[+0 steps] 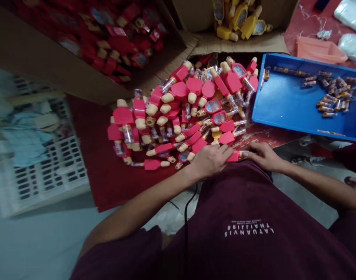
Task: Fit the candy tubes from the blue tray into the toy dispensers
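My left hand (pixel 210 158) is closed round a red plastic toy (pixel 232 156) at the table's front edge, close against my shirt. My right hand (pixel 262 156) pinches the clear tube end of the same toy, so both hands are on it. Beyond them lies a heap of similar red toys (pixel 208 88), with cream-coloured knobs, clear tubes and some printed faces. One red toy (pixel 152 164) lies at the near left of the heap. My fingers partly cover the held toy.
A blue tray (pixel 285 105) on the right holds several small candy-like tubes (pixel 338 93). Cardboard boxes (pixel 163 77) with red and yellow toys (pixel 240 17) stand behind. There is an orange tray (pixel 320 50) at the back right and a white plastic crate (pixel 43 182) at left.
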The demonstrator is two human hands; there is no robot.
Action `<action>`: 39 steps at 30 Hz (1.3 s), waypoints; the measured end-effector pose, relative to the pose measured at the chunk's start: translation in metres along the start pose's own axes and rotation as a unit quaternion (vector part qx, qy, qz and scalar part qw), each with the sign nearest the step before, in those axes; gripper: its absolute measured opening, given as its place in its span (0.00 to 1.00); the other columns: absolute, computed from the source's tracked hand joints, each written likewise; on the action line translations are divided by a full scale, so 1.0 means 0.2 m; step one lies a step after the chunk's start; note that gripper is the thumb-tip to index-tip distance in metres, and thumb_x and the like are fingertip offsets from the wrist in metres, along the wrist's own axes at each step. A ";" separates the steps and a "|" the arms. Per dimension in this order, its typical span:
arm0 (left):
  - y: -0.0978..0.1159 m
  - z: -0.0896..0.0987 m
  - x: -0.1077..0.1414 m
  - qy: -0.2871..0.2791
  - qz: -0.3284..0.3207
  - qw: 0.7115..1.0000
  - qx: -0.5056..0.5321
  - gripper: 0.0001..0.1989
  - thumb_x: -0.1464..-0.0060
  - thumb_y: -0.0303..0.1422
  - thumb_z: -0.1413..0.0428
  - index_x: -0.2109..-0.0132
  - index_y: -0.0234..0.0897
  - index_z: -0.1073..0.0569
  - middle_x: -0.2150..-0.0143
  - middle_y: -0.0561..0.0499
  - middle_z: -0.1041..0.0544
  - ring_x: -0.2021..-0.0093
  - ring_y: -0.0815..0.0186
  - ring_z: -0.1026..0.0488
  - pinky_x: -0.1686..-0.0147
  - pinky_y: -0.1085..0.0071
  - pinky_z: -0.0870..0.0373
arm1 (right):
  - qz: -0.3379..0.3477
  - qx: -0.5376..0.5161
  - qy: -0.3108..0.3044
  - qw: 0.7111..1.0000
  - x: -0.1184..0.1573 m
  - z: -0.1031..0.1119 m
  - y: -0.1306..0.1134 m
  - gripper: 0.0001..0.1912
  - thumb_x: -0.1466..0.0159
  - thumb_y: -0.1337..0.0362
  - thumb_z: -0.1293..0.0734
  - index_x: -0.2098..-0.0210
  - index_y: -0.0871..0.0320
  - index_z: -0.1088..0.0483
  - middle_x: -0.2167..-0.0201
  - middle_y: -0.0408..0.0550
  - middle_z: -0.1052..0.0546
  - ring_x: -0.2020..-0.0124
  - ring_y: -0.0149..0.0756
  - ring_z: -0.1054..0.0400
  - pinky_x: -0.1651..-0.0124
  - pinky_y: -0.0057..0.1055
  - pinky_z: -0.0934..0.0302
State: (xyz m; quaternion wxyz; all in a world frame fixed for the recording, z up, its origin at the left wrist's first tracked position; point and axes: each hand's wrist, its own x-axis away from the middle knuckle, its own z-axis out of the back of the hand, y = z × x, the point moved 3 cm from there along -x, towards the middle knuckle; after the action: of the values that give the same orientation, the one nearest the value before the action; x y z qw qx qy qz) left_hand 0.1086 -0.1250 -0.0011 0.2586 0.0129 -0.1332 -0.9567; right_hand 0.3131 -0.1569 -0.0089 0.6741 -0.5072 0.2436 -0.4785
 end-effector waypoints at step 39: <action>-0.15 -0.11 0.20 -0.059 0.148 0.981 0.108 0.30 0.38 0.53 0.46 0.43 0.30 0.29 0.58 0.40 0.19 0.59 0.55 0.21 0.63 0.66 0.30 | 0.036 -0.050 0.012 0.998 -0.13 -0.21 0.06 0.14 0.33 0.56 0.33 0.56 0.61 0.24 0.60 0.52 0.18 0.62 0.38 0.24 0.59 0.32 0.33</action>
State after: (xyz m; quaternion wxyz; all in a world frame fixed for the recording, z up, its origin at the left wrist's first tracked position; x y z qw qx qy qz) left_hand 0.0622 -0.1251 -0.0288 0.3861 -0.0350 -0.2512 -0.8869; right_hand 0.2718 -0.1517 -0.0391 0.6618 -0.5254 0.2933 -0.4472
